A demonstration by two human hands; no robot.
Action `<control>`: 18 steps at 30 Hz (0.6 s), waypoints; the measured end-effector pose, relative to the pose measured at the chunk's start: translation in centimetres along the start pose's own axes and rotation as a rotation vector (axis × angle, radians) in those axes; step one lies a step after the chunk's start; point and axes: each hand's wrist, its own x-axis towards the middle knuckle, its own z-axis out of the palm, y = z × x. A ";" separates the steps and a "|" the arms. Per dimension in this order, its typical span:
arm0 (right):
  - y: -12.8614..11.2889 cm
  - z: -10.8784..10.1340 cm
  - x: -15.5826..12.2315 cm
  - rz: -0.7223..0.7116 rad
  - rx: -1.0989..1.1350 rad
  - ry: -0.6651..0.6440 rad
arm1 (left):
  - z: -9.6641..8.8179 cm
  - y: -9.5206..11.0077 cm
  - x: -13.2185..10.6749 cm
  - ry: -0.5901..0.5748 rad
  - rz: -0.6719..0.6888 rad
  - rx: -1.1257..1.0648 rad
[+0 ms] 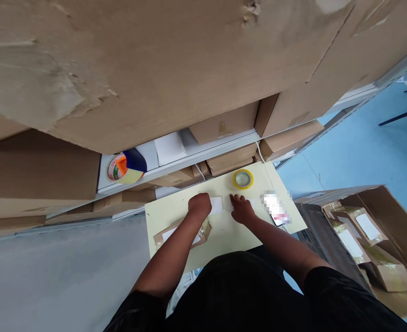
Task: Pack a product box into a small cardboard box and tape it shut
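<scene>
My left hand [200,205] is closed in a fist on the small cream table [220,237], right beside a white slip of paper [216,205]. Whatever its fingers may grip is hidden. To the right, my right hand [243,210] rests on the tabletop with its fingers stretched out, over another pale slip that partly shows around it. A roll of clear yellowish tape [235,179] lies just beyond my right hand. Under my left forearm sits a small taped cardboard box [204,235] with a white label, partly covered by the arm.
A phone [274,208] with a cable lies at the table's right. Behind the table, a shelf [203,159] holds large cartons and a tape dispenser [125,167]. An open carton [393,216] at right contains several small labelled boxes. A big carton [176,69] overhangs the table's far side.
</scene>
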 end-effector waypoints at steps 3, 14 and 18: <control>0.0 -0.6 -0.3 0.010 0.006 -0.028 | -2.2 -2.2 -2.5 0.140 -0.039 -0.096; -8.5 -6.1 -7.0 -0.345 0.243 0.412 | -1.0 -8.2 -12.7 0.071 -0.040 -1.468; -12.7 -7.7 -7.2 -0.371 0.554 0.349 | -0.2 -10.0 -15.4 0.001 0.110 -1.699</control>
